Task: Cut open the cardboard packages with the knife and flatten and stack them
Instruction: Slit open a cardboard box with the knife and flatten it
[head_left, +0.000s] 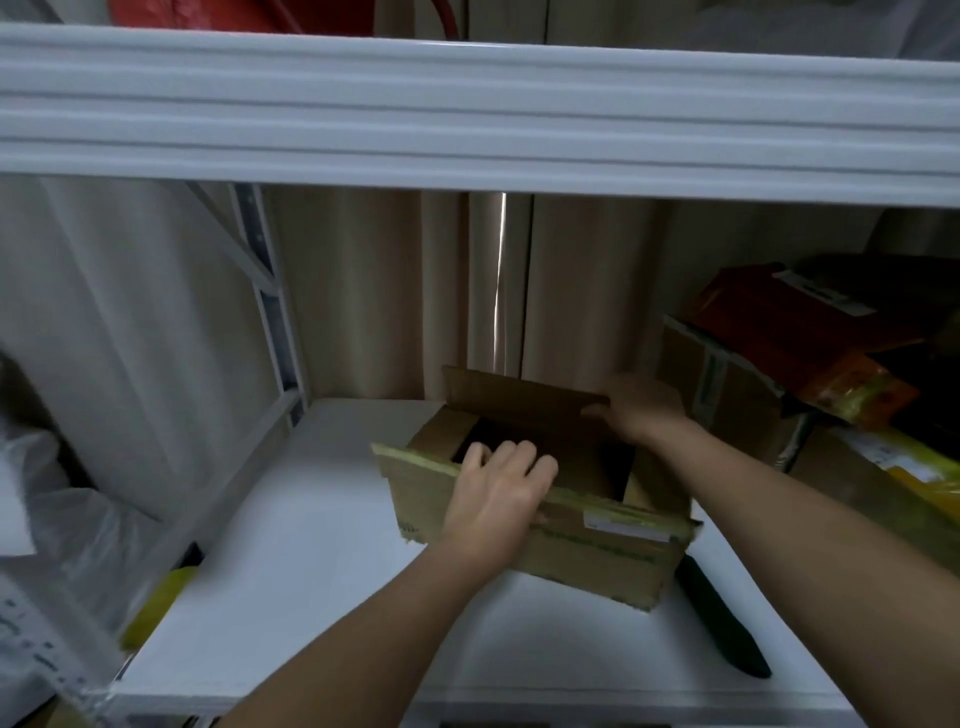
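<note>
One head-worn view looks forward and down (close in) onto a white shelf (322, 545).

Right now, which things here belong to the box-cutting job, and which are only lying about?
For the job: open cardboard box, held by left hand and right hand; knife; boxes at right.
Lying about: white bag, yellow item.

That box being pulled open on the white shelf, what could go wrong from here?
The knife lies on the white shelf just right of the cardboard box, near the right forearm; a sweep of the arm or box could knock it off. The left hand curls over the near flap's taped edge, so a paper cut seems possible. The right hand pulls the far flap, which might tear.
</note>
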